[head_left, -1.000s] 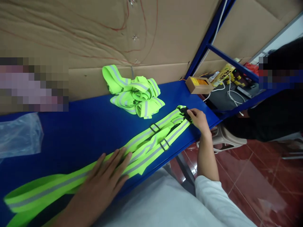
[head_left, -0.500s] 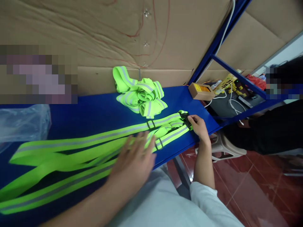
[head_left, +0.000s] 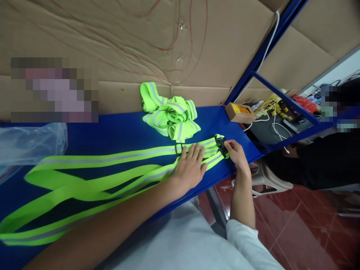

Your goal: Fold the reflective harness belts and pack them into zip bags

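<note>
A neon-yellow reflective strap harness (head_left: 109,159) with a grey stripe stretches in long loops across the blue table. My right hand (head_left: 237,155) pinches the black buckle (head_left: 221,145) at its right end. Fingers outstretched, my left hand (head_left: 191,165) lies flat over the gathered straps just left of the buckle. A black slider (head_left: 179,149) on the upper strap shows beside its fingertips. Behind the hands, against the cardboard, rests a pile of folded reflective straps (head_left: 171,112).
Clear plastic bags (head_left: 33,142) lie at the table's left. A small cardboard box (head_left: 240,113) stands at the right end, near white cables. The blue frame post (head_left: 247,77) rises there. A person in black clothing (head_left: 317,161) sits beyond, by a white stool (head_left: 270,180).
My left hand has slid right along the straps toward the buckle and now lies flat. My right hand stays at the buckle. The camera view has shifted slightly.
</note>
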